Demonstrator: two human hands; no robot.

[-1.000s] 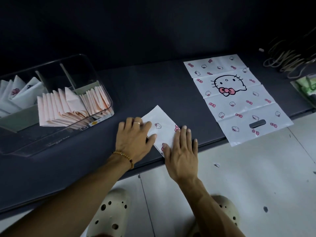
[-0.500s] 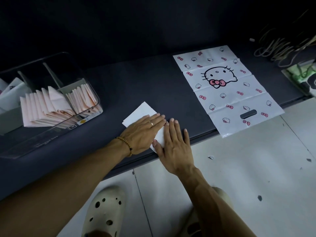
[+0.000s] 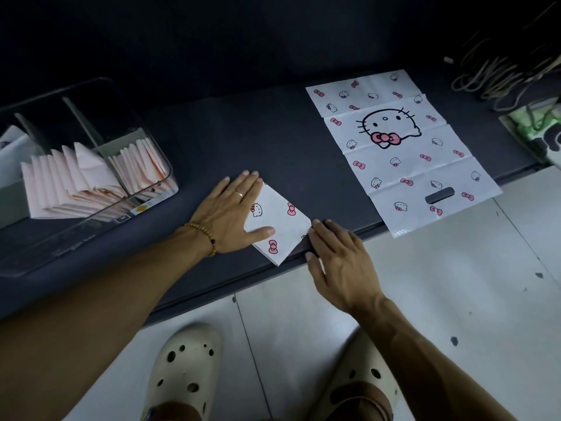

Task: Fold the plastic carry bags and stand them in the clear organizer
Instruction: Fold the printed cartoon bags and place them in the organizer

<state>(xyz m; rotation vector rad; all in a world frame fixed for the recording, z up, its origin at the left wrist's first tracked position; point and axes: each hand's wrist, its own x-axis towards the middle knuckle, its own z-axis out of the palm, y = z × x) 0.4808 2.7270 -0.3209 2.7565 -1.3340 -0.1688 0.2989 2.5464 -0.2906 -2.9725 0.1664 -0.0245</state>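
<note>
The small folded white cat-print plastic bag is pressed flat by the outspread left hand; the flat right hand, grasping nothing, should be run firmly along its edge.

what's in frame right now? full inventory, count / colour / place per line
folded bag: 1, white with pink bows, near edge of the counter, under the left hand
flat bag: 1, white with cat print and pink bows, spread on the counter at right, near end overhanging the edge
clear organizer: 1, transparent, divided, on the counter at left
folded bags in organizer: many, pale pink, standing in rows; some white ones at far left
counter: 1, dark grey
cords: a tangle, beige, far right rear
floor: white tiles
clogs: 2, cream, on the floor
left hand: flat, pressing the folded bag
right hand: flat, fingertips at the bag's right corner
</note>
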